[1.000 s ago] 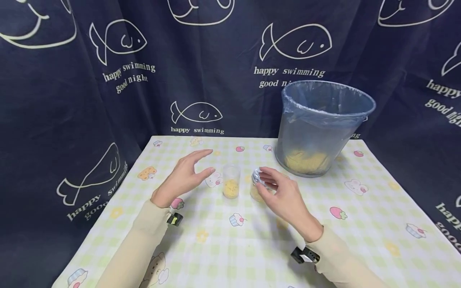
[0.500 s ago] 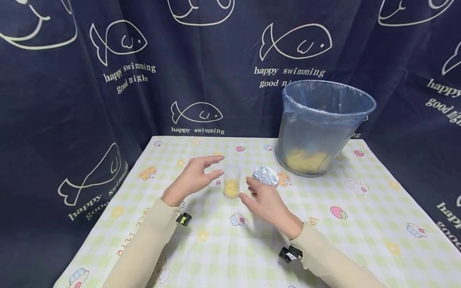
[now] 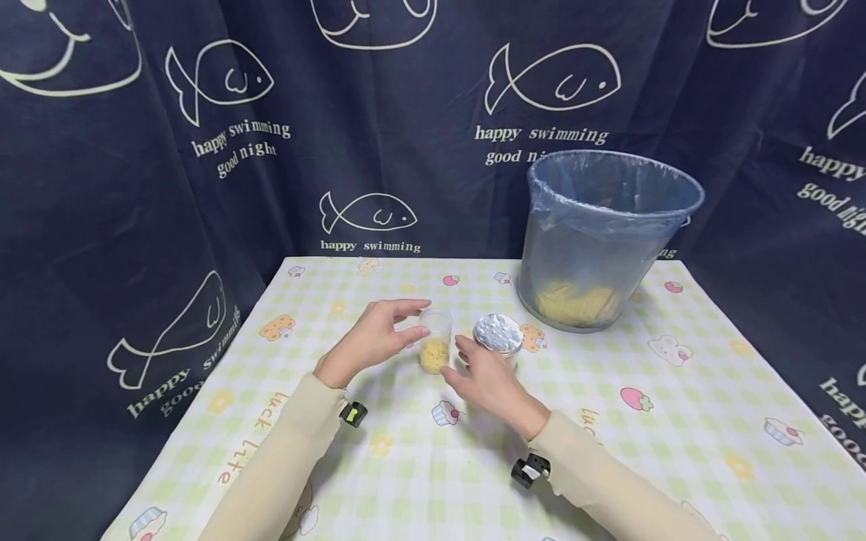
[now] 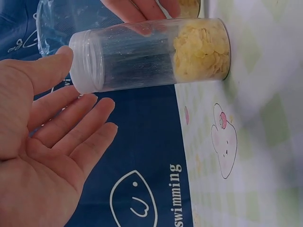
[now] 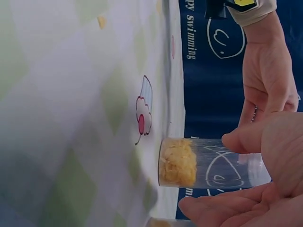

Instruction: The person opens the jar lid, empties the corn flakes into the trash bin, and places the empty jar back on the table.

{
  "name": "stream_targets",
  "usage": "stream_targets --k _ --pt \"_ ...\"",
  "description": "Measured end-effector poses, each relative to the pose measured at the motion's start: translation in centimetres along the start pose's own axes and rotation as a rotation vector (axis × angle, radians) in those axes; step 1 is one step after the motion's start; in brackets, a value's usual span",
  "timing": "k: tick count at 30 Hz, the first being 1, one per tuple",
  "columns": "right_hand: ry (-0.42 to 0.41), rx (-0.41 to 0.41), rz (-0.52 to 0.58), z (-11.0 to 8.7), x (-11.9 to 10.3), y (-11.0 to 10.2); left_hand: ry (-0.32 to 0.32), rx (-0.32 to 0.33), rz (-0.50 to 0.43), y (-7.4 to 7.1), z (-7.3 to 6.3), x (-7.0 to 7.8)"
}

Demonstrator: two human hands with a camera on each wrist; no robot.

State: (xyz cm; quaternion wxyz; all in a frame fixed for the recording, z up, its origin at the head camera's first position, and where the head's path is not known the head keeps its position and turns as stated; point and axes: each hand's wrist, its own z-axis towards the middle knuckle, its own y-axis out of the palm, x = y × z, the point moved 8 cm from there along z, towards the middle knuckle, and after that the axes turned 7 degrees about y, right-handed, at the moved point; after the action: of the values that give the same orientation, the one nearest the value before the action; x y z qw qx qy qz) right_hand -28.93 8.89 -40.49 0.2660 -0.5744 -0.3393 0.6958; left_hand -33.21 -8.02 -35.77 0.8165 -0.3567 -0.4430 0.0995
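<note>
Clear plastic jar point(image 4: 137, 59), smooth upright cylinder w/ crinkly yellow flakes point(image 4: 201, 51) at btm, on checked cloth point(image 3: 419, 473) mid-table. L hand point(image 3: 372, 335) at its 9 o'clock, R hand point(image 3: 489, 379) approx 4; both spread, thumbs apart from fingers, can't tell if touching jar. Wrinkly foil-topped tub point(image 3: 499, 333) at 3, round bag-lined bin point(image 3: 598, 259) at 2.

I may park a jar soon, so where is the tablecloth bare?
The tablecloth is bare between left sleeve and right sleeve, and between right sleeve and bin. Crowded: the middle, where left hand and right hand flank the clear jar beside the foil-topped jar.
</note>
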Motion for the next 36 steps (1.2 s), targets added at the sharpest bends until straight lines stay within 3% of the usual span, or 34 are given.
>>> stream_targets --k 7,16,36 --pt "-0.007 -0.035 -0.006 0.6 0.1 0.8 0.018 -0.024 -0.019 0.6 0.3 -0.4" --pt "0.047 -0.077 0.02 1.3 0.6 2.2 0.033 -0.015 -0.02 0.6 0.4 -0.2" --pt "0.084 -0.034 0.007 2.2 0.7 3.2 0.03 0.003 -0.049 0.6 0.2 -0.3"
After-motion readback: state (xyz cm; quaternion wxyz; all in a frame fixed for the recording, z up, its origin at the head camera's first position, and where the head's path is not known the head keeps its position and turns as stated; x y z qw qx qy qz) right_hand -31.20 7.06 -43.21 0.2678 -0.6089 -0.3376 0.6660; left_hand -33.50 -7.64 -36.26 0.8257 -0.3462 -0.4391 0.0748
